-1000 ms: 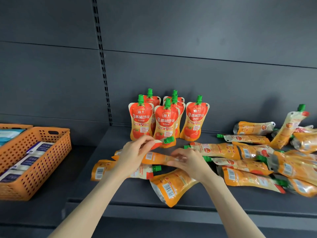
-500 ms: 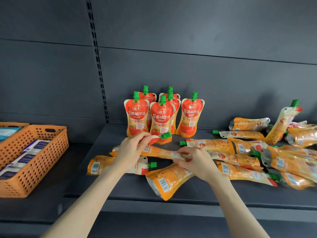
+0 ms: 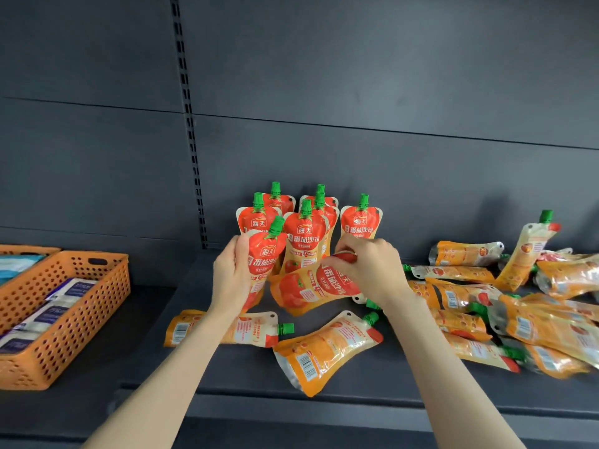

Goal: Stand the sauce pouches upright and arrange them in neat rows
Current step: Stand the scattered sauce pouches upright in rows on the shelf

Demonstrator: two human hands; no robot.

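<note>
Several red-and-orange sauce pouches with green caps (image 3: pixel 304 233) stand upright in a cluster at the back of the dark shelf (image 3: pixel 324 380). My left hand (image 3: pixel 231 273) grips one pouch (image 3: pixel 264 257) nearly upright, tilted slightly right, just in front of the cluster. My right hand (image 3: pixel 369 267) holds a second pouch (image 3: pixel 311 288) lying sideways, its front facing me, raised off the shelf. Two pouches (image 3: pixel 324 350) lie flat near the front edge. Several more pouches (image 3: pixel 518 312) lie in a loose pile on the right.
An orange perforated basket (image 3: pixel 77 319) with dark-labelled packets sits on the lower left shelf, a second one behind it. One pouch (image 3: pixel 526 251) leans upright in the right pile. The shelf's back panel and a slotted upright (image 3: pixel 188 124) stand behind.
Both hands have lifted pouches off the shelf: the left one turned its pouch up toward vertical, the right one raised its pouch sideways. The camera has moved closer.
</note>
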